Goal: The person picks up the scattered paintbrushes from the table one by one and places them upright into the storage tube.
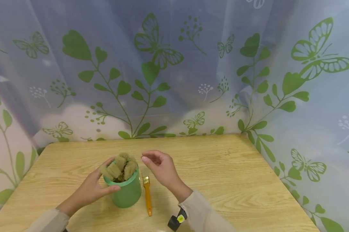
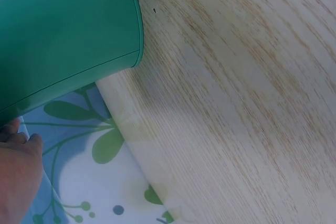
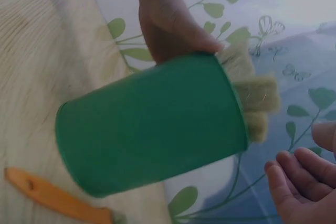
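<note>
A green cylindrical pot (image 1: 127, 193) stands on the table, filled with tan, fuzzy tufts (image 1: 121, 162) that look like brush bristles. My left hand (image 1: 94, 185) grips the pot near its rim, thumb at the front and fingers round the far left side. To the right of the pot, my right hand (image 1: 162, 167) hovers with loosely bent fingers and nothing visible in it. Beneath it lies a flat paintbrush (image 1: 147, 195) with an orange handle and pale bristles, its handle toward me. In the right wrist view, the tufts poke out past the pot's rim.
A wood-grain table (image 1: 220, 180) spreads around the pot. Behind it and along its sides hangs a curtain (image 1: 174, 96) printed with green leaves and butterflies. A black strap device (image 1: 178, 219) sits at my right wrist.
</note>
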Tool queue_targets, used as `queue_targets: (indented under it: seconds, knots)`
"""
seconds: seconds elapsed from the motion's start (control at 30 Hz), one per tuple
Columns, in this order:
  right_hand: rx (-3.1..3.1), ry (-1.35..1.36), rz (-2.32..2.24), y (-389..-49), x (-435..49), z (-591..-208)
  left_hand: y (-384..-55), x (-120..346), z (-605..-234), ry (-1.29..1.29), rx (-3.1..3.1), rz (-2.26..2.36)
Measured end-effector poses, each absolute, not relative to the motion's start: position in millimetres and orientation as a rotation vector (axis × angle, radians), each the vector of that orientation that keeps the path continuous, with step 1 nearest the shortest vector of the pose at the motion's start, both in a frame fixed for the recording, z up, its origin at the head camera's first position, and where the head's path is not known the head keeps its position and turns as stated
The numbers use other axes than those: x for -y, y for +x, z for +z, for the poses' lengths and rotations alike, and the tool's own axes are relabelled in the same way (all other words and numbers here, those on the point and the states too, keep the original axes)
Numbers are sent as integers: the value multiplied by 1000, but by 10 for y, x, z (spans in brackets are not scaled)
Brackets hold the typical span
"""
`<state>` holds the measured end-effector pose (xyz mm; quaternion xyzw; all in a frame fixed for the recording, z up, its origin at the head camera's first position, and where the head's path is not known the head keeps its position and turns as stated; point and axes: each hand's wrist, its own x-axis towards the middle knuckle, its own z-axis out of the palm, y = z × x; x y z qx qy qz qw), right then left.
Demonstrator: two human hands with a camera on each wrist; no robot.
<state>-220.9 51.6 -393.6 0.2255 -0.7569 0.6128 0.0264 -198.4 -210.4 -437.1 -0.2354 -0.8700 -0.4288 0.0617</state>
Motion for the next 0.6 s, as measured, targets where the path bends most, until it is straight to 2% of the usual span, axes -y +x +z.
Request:
queue_targets:
  seconds: [0.33,0.6]
  knots:
    - [2506,450,1944,-2288,-699,-4344,-1989,2108,-4394,-683,2650,-1292]
    - [2691,366,1837,-2334,-701,-4568,-1992,2103,-4395,-694,2642,-1300]
